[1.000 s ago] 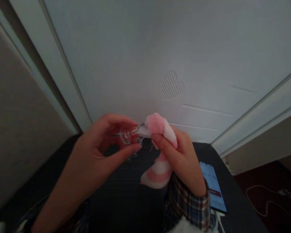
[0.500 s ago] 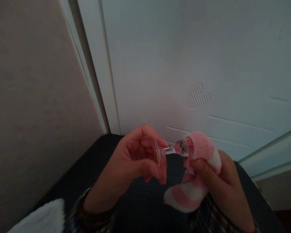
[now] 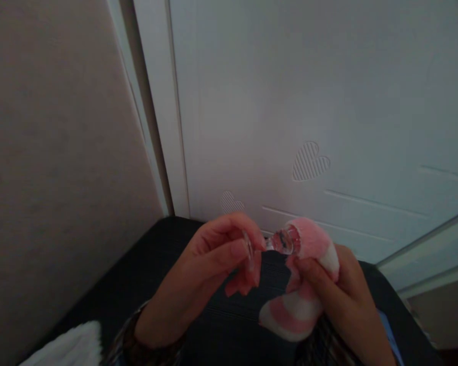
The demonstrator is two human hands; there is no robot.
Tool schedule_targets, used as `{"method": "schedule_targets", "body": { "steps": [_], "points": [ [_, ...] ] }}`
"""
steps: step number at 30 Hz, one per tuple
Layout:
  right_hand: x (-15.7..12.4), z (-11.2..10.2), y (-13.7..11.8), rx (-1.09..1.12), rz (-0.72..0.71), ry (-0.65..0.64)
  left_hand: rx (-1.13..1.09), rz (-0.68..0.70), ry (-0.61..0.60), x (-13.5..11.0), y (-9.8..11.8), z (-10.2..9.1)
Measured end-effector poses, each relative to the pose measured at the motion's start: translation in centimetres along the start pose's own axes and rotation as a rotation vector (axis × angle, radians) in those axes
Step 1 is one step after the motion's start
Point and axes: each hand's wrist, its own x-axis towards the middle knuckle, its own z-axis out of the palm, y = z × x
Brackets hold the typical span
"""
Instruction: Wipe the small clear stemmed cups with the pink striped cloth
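Note:
Between my hands is a small clear stemmed glass [image 3: 282, 241], lying sideways with its bowl toward the right. My left hand [image 3: 217, 254] pinches the round foot and stem with thumb and fingers. In my right hand [image 3: 332, 290] is a pink and white striped fluffy sock [image 3: 315, 241], bunched around the glass's rim. The sock's toe end hangs down below the fingers. Whether the cloth reaches inside the bowl is hard to tell.
A dark table [image 3: 229, 315] lies beneath my hands. White fluffy cloth [image 3: 70, 345] rests at the lower left, and a blue item [image 3: 390, 335] shows partly beside my right forearm. A white panel with embossed hearts [image 3: 311, 161] stands behind, and a beige wall [image 3: 61, 152] is on the left.
My left fingers have shifted their hold, with the thumb now laid over the glass's foot. Both hands sit slightly lower in view. The blue item has come into sight.

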Motion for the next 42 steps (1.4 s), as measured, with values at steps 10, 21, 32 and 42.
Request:
{"method": "schedule_targets", "body": {
  "steps": [10,21,32,42],
  "points": [
    [0.8,0.1,2.0,0.023,0.212,0.098,0.199,-0.075,0.027,0.6,0.1,0.2],
    [0.6,0.6,1.3,-0.017,0.251,0.140,0.601,0.106,0.259,0.5,-0.7,0.2],
    [0.4,0.3,1.3,-0.010,0.278,0.135,0.849,0.218,0.235,0.5,0.2,-0.2],
    [-0.4,0.6,1.2,0.115,0.197,0.195,0.937,0.221,0.152,-0.1,-0.2,0.4]
  ]
}}
